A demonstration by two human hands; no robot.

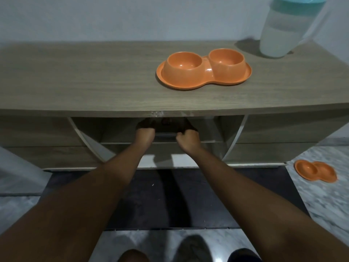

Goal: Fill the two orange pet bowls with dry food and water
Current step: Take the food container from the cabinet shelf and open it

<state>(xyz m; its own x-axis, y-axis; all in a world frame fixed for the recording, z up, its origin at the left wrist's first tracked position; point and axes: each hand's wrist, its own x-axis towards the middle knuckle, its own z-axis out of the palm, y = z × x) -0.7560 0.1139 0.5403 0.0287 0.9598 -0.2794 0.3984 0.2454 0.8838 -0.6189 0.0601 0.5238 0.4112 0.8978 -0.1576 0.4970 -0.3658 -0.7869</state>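
Right of centre on the grey-brown wood-grain bench [94, 82]: orange plastic double pet bowl [204, 69], both cups empty. Behind it, at the right: translucent white container with teal lid [287, 29]. Reaching into the open shelf [120, 133] under the bench top: left hand [145, 134] and right hand [188, 138], fingers lost in shadow, grip impossible to tell. On the floor [321, 201], right: second orange double bowl [315, 170].

L hand [145, 136] + R hand [188, 138] fingers [146, 124] lost in shelf [120, 136] shadow, jug [283, 33] top cropped
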